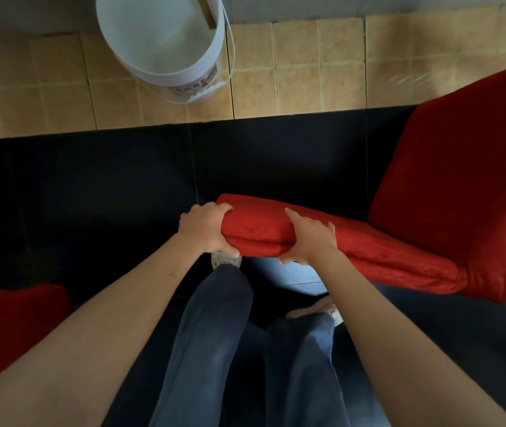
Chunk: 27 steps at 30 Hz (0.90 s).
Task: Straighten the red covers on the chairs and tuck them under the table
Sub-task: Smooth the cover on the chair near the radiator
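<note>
A chair in a red cover [448, 192] stands at the right, its seat facing me and its top edge nearest. My left hand [205, 231] grips the left corner of that red-covered top edge, fingers curled over it and thumb underneath. My right hand [310, 238] holds the same edge a little further right, thumb below and fingers laid over the cloth. The cloth is wrinkled along the edge. A second red-covered chair [11, 331] shows at the lower left. No table is in view.
A white bucket [168, 47] stands on the tan tiled floor [307, 72] at the top. A dark floor band [107, 186] lies below it. My legs in blue jeans [214, 349] and pale shoes stand behind the chair.
</note>
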Motion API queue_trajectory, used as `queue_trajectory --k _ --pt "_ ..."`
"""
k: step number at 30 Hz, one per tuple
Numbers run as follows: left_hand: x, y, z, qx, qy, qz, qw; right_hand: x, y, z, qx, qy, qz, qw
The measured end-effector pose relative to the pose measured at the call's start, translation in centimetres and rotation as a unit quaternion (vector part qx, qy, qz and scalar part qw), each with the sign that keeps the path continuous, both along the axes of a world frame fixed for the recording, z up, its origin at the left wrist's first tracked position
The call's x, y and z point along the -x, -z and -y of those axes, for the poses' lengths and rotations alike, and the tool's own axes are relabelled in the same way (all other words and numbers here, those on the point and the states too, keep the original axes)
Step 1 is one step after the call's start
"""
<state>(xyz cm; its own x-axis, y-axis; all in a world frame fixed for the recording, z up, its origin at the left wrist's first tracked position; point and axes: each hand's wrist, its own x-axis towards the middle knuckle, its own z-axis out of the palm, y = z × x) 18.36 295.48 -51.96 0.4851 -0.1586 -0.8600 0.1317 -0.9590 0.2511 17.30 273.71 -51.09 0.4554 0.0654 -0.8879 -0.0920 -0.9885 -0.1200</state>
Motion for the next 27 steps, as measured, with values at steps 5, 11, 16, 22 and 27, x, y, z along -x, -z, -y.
queue_trajectory --k 5,11,16,22,27 --pt "0.4 0.5 -0.5 0.020 -0.046 0.038 0.998 0.6 0.9 -0.1 -0.013 0.016 0.051 0.998" --pt "1.6 0.6 -0.8 0.040 -0.042 0.093 0.994 0.9 0.7 0.4 -0.032 0.024 0.060 0.997" --pt "3.2 0.7 -0.7 0.008 0.054 0.194 0.979 0.2 0.6 0.3 -0.027 -0.004 0.020 0.999" --pt "3.7 1.2 -0.2 -0.009 0.107 0.239 0.965 0.9 0.8 0.3 -0.006 -0.041 0.041 0.998" --pt "3.5 1.5 -0.3 0.009 0.054 0.222 0.973 0.6 1.0 0.2 0.004 -0.032 0.052 0.998"
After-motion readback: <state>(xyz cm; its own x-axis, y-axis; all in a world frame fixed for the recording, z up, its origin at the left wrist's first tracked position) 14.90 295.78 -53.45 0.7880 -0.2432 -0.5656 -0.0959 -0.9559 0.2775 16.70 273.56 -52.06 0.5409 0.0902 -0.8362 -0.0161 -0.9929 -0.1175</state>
